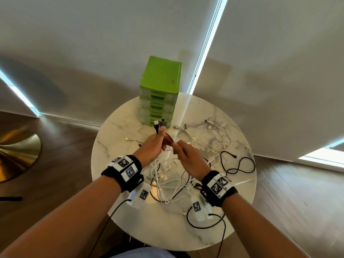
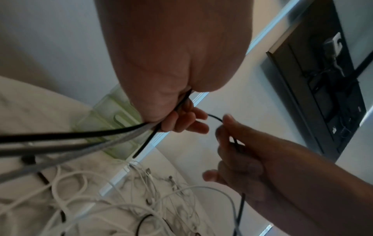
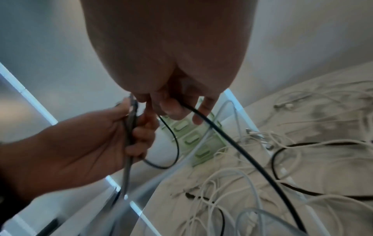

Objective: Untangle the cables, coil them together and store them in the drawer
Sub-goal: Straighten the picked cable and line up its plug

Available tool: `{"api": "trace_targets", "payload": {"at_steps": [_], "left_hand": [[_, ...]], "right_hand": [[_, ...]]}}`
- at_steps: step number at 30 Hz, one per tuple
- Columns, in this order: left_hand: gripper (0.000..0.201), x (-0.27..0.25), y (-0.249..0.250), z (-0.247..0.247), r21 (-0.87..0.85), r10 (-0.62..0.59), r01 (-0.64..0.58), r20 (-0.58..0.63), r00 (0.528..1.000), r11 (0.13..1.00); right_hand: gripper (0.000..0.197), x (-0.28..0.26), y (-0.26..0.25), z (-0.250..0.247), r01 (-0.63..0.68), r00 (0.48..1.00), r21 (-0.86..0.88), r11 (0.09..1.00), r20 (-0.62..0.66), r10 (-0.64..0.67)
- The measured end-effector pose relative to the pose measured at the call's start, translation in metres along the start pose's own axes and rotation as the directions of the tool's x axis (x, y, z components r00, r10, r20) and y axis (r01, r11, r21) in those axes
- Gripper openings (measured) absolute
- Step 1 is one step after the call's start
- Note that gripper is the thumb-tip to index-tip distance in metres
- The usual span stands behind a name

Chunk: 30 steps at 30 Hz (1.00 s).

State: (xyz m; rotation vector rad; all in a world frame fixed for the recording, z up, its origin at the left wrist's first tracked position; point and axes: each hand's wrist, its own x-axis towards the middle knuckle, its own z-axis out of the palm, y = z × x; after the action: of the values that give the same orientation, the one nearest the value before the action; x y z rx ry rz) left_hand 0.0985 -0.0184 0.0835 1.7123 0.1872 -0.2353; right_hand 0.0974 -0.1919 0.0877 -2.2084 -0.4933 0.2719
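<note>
Above the round marble table (image 1: 115, 157), my left hand (image 1: 154, 144) grips a bundle of dark and grey cables (image 3: 130, 127); their plugs (image 1: 159, 123) stick up past my thumb. My right hand (image 1: 183, 151) pinches a thin black cable (image 3: 222, 132) close beside the left hand; a short loop (image 3: 175, 148) of it runs between the two hands. A tangle of white cables (image 1: 173, 175) and another black cable (image 1: 240, 164) lies on the table under and right of my hands. The green drawer unit (image 1: 160, 94) stands at the table's far edge, all its drawers closed.
More white cables with plugs (image 1: 210, 131) are spread over the right half of the table. A gold round base (image 1: 18, 151) stands on the wooden floor to the left. Window blinds (image 1: 270, 53) hang behind the table.
</note>
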Motion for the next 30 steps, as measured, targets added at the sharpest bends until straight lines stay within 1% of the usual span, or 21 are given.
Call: {"api": "trace_targets", "payload": {"at_steps": [2, 3, 5, 7, 9, 10, 13, 15, 17, 19, 21, 22, 24, 25, 26, 27, 28, 30], "left_hand": [[0.071, 0.002, -0.002, 0.006, -0.113, -0.016, 0.019, 0.035, 0.999, 0.993], [0.066, 0.004, -0.002, 0.008, -0.17, -0.002, 0.007, 0.031, 1.0, 0.985], [0.054, 0.006, 0.003, 0.009, -0.281, 0.046, -0.048, -0.013, 0.999, 0.959], [0.047, 0.009, 0.012, 0.004, -0.398, 0.07, -0.095, -0.078, 0.995, 0.912], [0.044, 0.014, 0.021, -0.006, -0.475, 0.076, -0.135, -0.142, 0.987, 0.869], [0.043, 0.017, 0.025, -0.012, -0.485, 0.085, -0.159, -0.172, 0.981, 0.86], [0.041, 0.022, 0.034, -0.029, -0.462, 0.163, -0.256, -0.233, 0.959, 0.849], [0.04, 0.024, 0.037, -0.035, -0.45, 0.192, -0.286, -0.245, 0.95, 0.846], [0.04, 0.025, 0.041, -0.037, -0.449, 0.196, -0.29, -0.246, 0.949, 0.845], [0.038, 0.026, 0.043, -0.032, -0.383, 0.223, -0.295, -0.223, 0.949, 0.875], [0.038, 0.025, 0.04, -0.023, -0.273, 0.238, -0.272, -0.152, 0.959, 0.923], [0.039, 0.024, 0.035, -0.017, -0.2, 0.228, -0.247, -0.113, 0.967, 0.948], [0.041, 0.022, 0.023, -0.005, -0.001, 0.184, -0.185, -0.049, 0.982, 0.983], [0.043, 0.019, 0.017, 0.0, 0.095, 0.147, -0.145, -0.015, 0.989, 0.985], [0.045, 0.018, 0.011, 0.005, 0.144, 0.101, -0.1, 0.006, 0.995, 0.984], [0.046, 0.017, 0.006, 0.01, 0.134, 0.05, -0.052, 0.02, 0.999, 0.99], [0.047, 0.016, 0.003, 0.015, 0.066, 0.002, -0.005, 0.036, 0.999, 0.998], [0.044, 0.015, 0.002, 0.022, -0.133, -0.075, 0.086, 0.082, 0.994, 0.987]], "right_hand": [[0.02, -0.003, -0.008, 0.008, 0.031, 0.997, 0.028, 0.999, 0.072, -0.033], [0.022, -0.003, -0.008, 0.011, 0.03, 0.996, 0.059, 0.998, 0.088, -0.035], [0.035, -0.006, -0.006, 0.015, -0.054, 0.986, 0.151, 0.987, 0.163, 0.029], [0.049, -0.011, 0.006, 0.017, -0.136, 0.952, 0.184, 0.974, 0.297, 0.077], [0.056, -0.02, 0.027, 0.017, -0.141, 0.924, 0.159, 0.977, 0.374, 0.073], [0.058, -0.025, 0.039, 0.016, -0.14, 0.923, 0.164, 0.977, 0.378, 0.069], [0.06, -0.031, 0.073, 0.005, -0.184, 0.948, 0.185, 0.965, 0.294, 0.125], [0.052, -0.027, 0.085, -0.003, -0.185, 0.952, 0.142, 0.972, 0.273, 0.141], [0.042, -0.022, 0.087, -0.01, -0.15, 0.951, 0.01, 0.989, 0.277, 0.141], [0.039, -0.014, 0.085, -0.016, -0.123, 0.952, -0.171, 0.978, 0.257, 0.165], [0.04, -0.002, 0.084, -0.021, -0.129, 0.972, -0.332, 0.935, 0.147, 0.186], [0.04, 0.004, 0.081, -0.022, -0.156, 0.979, -0.339, 0.928, 0.072, 0.191], [0.038, 0.015, 0.067, -0.024, -0.221, 0.975, -0.21, 0.952, -0.062, 0.213], [0.037, 0.019, 0.058, -0.024, -0.23, 0.97, -0.143, 0.963, -0.114, 0.214], [0.035, 0.023, 0.047, -0.024, -0.205, 0.97, -0.092, 0.974, -0.149, 0.19], [0.034, 0.025, 0.034, -0.023, -0.163, 0.976, -0.067, 0.984, -0.155, 0.151], [0.033, 0.027, 0.023, -0.022, -0.112, 0.986, -0.063, 0.992, -0.131, 0.103], [0.03, 0.027, 0.009, -0.016, -0.009, 0.999, -0.077, 0.997, -0.04, 0.006]]}}
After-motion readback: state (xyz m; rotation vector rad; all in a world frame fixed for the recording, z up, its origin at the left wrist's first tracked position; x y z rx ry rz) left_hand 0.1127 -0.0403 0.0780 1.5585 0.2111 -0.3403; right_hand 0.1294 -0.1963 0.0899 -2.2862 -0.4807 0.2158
